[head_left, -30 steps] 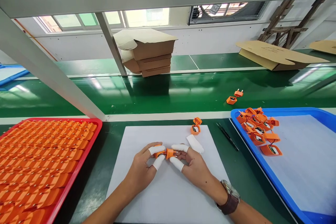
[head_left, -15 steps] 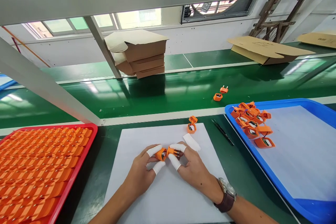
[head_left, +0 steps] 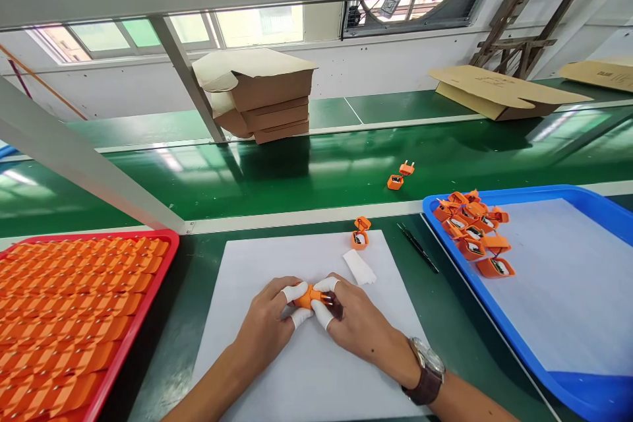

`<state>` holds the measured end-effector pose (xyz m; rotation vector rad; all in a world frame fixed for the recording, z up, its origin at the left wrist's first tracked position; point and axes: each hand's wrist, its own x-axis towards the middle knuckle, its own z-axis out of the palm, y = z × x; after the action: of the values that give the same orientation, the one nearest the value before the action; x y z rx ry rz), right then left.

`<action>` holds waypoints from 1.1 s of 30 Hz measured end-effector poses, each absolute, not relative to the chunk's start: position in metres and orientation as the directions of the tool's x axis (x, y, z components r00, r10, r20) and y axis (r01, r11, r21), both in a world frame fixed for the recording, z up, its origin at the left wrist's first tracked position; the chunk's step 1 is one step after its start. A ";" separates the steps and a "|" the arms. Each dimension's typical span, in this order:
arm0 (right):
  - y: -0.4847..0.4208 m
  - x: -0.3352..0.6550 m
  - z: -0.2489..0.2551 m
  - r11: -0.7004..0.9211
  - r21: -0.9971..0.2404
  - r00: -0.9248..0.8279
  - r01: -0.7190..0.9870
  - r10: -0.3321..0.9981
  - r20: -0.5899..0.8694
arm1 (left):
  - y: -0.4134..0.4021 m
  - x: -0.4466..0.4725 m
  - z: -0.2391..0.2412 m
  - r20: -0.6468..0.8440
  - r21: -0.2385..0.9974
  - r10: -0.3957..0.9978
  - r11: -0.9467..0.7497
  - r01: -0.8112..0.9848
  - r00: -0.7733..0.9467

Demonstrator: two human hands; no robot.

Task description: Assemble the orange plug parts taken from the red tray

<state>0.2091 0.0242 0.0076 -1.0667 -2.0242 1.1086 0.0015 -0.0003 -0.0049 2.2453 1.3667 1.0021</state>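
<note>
Half a second ago the orange plug's two halves were angled apart; now they meet between the hands, and the open orange unit on the green strip (head_left: 297,178) behind has drifted left. The orange plug (head_left: 304,297) sits above the white sheet (head_left: 287,376), pinched at its left end by the left hand (head_left: 267,316) and at its right, pin-bearing end by the right hand (head_left: 361,320); each grip is thumb and covered fingertips clamped on it. The sheet lies on a dark green bench (head_left: 182,316), with an open orange housing (head_left: 360,244) and a crumpled white piece (head_left: 359,267) near its far right corner. Black tweezers (head_left: 418,248) lie just beside it. Beyond are stacked cardboard boxes (head_left: 274,89) and bright windows (head_left: 262,25). The red tray (head_left: 171,247) on the left holds close rows of orange parts; the blue tray (head_left: 539,191) on the right, paper-lined, holds a heap of open orange units toward its left side.
</note>
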 end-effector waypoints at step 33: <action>0.037 0.217 0.003 0.141 -0.956 -0.522 0.258 0.853 -0.015 | 0.015 -0.029 0.023 0.028 0.717 0.992 -0.103 0.690 0.119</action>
<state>0.2165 0.0372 0.0034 -1.0617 -1.8703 1.3946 -0.0290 0.0147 0.0232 1.8546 1.6259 0.7178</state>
